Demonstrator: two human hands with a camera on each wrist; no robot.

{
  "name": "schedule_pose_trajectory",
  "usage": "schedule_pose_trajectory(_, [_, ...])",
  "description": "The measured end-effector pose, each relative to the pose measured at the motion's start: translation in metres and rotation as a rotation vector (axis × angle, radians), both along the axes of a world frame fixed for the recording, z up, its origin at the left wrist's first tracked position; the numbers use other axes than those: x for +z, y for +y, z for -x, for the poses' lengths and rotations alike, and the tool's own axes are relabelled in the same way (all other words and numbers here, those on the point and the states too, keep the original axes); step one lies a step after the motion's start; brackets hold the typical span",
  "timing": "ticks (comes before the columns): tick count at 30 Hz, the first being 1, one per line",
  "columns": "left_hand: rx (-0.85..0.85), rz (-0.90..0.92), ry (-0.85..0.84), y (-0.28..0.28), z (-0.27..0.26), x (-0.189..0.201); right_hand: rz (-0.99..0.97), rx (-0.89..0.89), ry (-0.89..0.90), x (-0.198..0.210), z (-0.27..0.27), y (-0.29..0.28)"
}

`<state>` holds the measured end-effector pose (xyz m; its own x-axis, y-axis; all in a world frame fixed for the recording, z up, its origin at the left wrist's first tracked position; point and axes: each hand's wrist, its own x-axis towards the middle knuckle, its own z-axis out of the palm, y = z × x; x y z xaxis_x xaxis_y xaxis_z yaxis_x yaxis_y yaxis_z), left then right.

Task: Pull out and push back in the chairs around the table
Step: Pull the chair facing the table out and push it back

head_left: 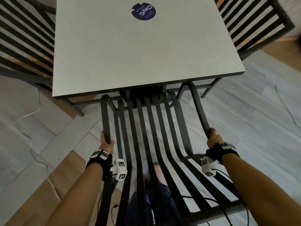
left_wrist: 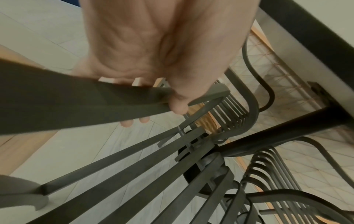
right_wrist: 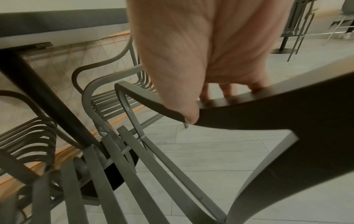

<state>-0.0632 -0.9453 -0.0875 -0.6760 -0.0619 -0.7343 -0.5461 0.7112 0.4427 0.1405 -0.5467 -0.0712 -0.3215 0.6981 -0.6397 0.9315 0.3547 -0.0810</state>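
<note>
The left hand [head_left: 106, 142] was wrapped round the left armrest [head_left: 105, 116] of the near chair [head_left: 146, 136], thumb on top and fingertips [left_wrist: 126, 124] showing under the flat bar in the left wrist view. The right hand [head_left: 213, 138] was clamped the same way on the right armrest [head_left: 197, 110], its thumb [right_wrist: 189, 115] pressed over the bar's edge. Outward from both hands, the chair's dark slatted seat ran forward to the desk [head_left: 138, 54]; only the front ends of the slats and the curved tips of the armrests lay under the desk's near edge, while most of the seat stood clear of it over the pale floor [head_left: 244, 103]. Judged from that, this chair was partway out, either being drawn away or being returned; the pictures alone could not settle which. On the desk's left side a second chair [head_left: 24, 39] stood close against the desk, and on the right side a third chair [head_left: 254, 25] did likewise, both seeming pushed in. Whether those two had had their turn could not be told. A round dark sticker [head_left: 143, 11] lay on the desktop toward the far edge. As a judgement, at least the near chair was yet to be seated fully under the desk, so the task was unfinished.
</note>
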Motion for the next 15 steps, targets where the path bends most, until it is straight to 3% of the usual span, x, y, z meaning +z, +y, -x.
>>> schedule_pose_trajectory(3, [-0.045,0.116,-0.041,0.003,0.006,0.019,-0.040,0.016,-0.073,0.027,-0.002,-0.008])
schedule_pose_trajectory(6, [-0.129,0.203,0.052,0.017,0.006,0.050,-0.075,0.045,-0.009,0.061,0.002,-0.007])
schedule_pose_trajectory(15, [-0.458,-0.165,0.253,0.137,-0.027,0.153,-0.084,0.030,0.304,0.158,0.004,0.062])
